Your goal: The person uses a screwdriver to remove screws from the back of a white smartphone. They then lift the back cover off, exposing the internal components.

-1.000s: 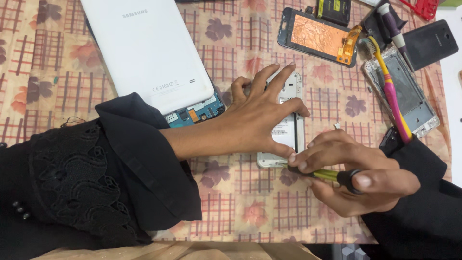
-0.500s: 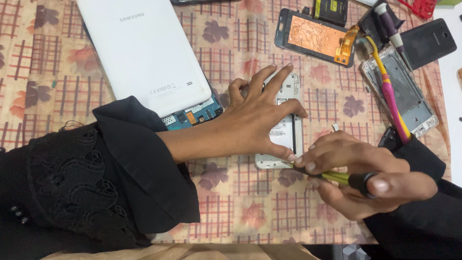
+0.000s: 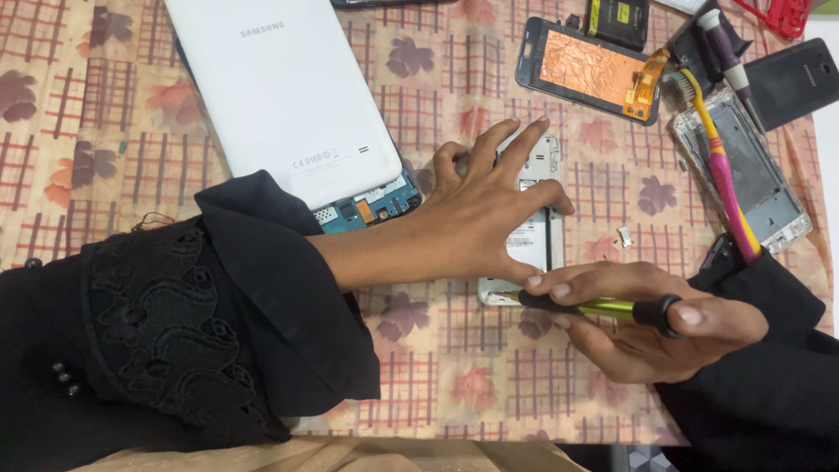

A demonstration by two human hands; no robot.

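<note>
- Left hand (image 3: 489,218) lies palm-down with fingers spread over a small opened phone (image 3: 533,240), pinning it flat to the patterned tablecloth (image 3: 79,114); it grips nothing, just presses.
- Phone sits in the middle of the table, long axis running away from the person; its near end pokes out below the left palm, right by the right fingertips.
- Right hand (image 3: 647,328) is closed around a screwdriver (image 3: 603,306) (green-yellow shaft, black cap at the butt), thumb and fingers pinching the shaft, cap resting against the palm side.
- Screwdriver lies nearly level, pointing toward the person's left; the tip meets the phone's near end, so the tool's axis crosses the phone's long axis almost square. The exact contact spot is hidden by fingers.
- Right hand is the nearer one to that near end; left forearm comes in from the left, wrist low, black sleeve (image 3: 262,297) bunched at the elbow side.
- Around: a white tablet (image 3: 280,96) face-down at upper left with a blue circuit board (image 3: 371,208) showing under its corner, just beside the left wrist.
- Far right: a phone screen panel with copper backing (image 3: 590,68), a bare phone frame (image 3: 760,175), a pink-and-yellow toothbrush (image 3: 725,175) lying across it, and a dark back cover (image 3: 795,79) (all well apart from both hands).
</note>
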